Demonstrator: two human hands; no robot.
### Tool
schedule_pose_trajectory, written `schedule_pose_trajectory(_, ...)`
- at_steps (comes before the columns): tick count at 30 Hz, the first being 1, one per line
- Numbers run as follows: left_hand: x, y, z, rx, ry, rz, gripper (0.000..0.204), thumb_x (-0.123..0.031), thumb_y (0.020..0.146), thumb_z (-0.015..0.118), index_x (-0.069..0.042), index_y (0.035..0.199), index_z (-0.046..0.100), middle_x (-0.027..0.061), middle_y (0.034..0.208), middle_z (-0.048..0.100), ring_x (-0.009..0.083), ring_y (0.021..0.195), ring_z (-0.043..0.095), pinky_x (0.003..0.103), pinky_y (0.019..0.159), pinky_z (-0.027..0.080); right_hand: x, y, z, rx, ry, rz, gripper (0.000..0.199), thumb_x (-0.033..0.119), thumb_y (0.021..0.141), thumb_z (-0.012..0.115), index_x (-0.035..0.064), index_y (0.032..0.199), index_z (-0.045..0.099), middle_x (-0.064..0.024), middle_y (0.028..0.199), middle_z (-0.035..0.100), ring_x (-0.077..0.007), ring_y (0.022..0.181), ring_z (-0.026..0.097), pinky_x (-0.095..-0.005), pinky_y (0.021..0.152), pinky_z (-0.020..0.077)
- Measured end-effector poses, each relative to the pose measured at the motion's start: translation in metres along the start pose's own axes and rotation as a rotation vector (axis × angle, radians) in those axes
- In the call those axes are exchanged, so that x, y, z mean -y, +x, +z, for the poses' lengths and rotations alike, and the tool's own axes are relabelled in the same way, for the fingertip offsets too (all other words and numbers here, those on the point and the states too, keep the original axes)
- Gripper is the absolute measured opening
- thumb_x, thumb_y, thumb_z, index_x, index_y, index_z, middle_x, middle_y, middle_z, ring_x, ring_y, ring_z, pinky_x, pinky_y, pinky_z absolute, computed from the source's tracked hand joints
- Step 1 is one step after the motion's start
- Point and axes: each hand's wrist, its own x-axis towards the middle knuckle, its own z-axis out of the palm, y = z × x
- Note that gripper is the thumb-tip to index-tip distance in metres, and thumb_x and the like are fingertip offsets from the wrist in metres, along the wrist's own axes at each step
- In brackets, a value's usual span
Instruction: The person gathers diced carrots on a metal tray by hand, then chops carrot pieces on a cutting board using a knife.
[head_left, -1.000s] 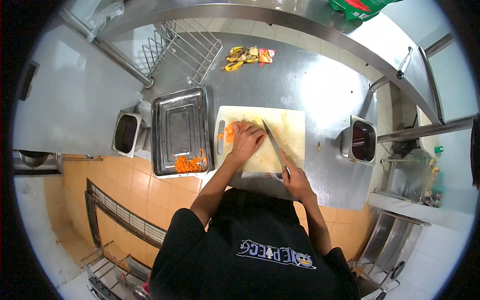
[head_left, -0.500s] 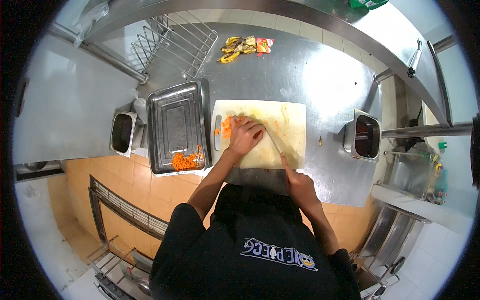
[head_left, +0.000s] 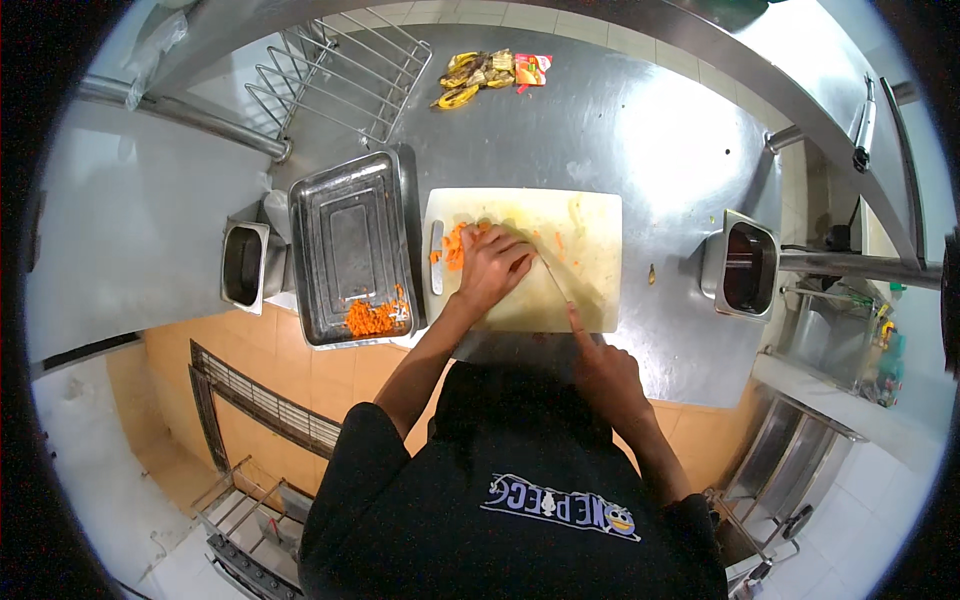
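Observation:
A pale cutting board [head_left: 590, 300] lies on the steel table, with chopped orange carrot [head_left: 454, 248] near its handle slot on the left. My left hand [head_left: 490, 270] presses down over the carrot, fingers curled; most of what lies under it is hidden. A knife [head_left: 555, 282] slants across the board, its tip end close to my left fingers. Its handle is in my right hand [head_left: 608, 378] at the board's near right corner, the index finger stretched along it. Left of the board, a metal tray [head_left: 345, 190] has finely diced carrot [head_left: 372, 317] at its near end.
Banana peels [head_left: 460, 95] and a small red packet [head_left: 533, 70] lie at the table's far side. A wire rack [head_left: 375, 90] stands at the back left. Steel containers flank the table, one at the left [head_left: 262, 285] and one at the right [head_left: 713, 265]. An overhead shelf crosses the top.
The view has shifted slightly, so the board and table appear a little higher. My hands stay in nearly the same places on the carrot and the knife.

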Motion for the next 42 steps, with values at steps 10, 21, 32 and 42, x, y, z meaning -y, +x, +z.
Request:
schedule_pose_trajectory(10, 0.003, -0.004, 0.002, 0.026, -0.036, -0.026, 0.01, -0.016, 0.079, 0.085, -0.017, 0.088, 0.08, -0.002, 0.085, 0.074, 0.0195, 0.087, 0.063, 0.047, 0.091, 0.035, -0.023, 0.023, 0.041, -0.164, 0.221, -0.039, 0.073, 0.007, 0.101, 0.056, 0.0223, 0.168, 0.031, -0.0245, 0.074, 0.068, -0.0459, 0.062, 0.068, -0.0554, 0.058, 0.056)
schedule_pose_trajectory(21, 0.003, -0.006, 0.006, 0.019, -0.002, -0.021, 0.007, -0.021, 0.082, 0.082, -0.02, 0.088, 0.078, -0.0029, 0.084, 0.073, 0.0199, 0.09, 0.062, 0.047, 0.089, 0.034, -0.008, 0.07, 0.045, -0.363, 0.263, -0.083, 0.068, 0.01, 0.103, 0.056, 0.0243, 0.167, 0.037, -0.0295, 0.085, 0.068, -0.0499, 0.076, 0.067, -0.0586, 0.073, 0.0531)
schedule_pose_trajectory(32, 0.0, -0.004, 0.0, 0.006, 0.016, -0.088, 0.015, -0.021, 0.081, 0.081, -0.019, 0.095, 0.074, -0.0018, 0.084, 0.074, 0.0207, 0.093, 0.061, 0.047, 0.09, 0.033, -0.013, 0.063, 0.042, -0.301, 0.356, -0.072, 0.07, 0.011, 0.103, 0.054, 0.0237, 0.168, 0.034, -0.0321, 0.095, 0.067, -0.0498, 0.085, 0.066, -0.0561, 0.079, 0.0524)
schedule_pose_trajectory(42, -0.003, -0.003, -0.002, 0.0, 0.017, -0.117, 0.015, -0.021, 0.08, 0.082, -0.02, 0.091, 0.071, -0.0035, 0.078, 0.073, 0.0199, 0.09, 0.06, 0.046, 0.09, 0.032, -0.009, 0.054, 0.04, -0.288, 0.339, -0.075, 0.068, 0.012, 0.104, 0.053, 0.0221, 0.169, 0.033, -0.0344, 0.098, 0.068, -0.0523, 0.089, 0.067, -0.0565, 0.084, 0.0529)
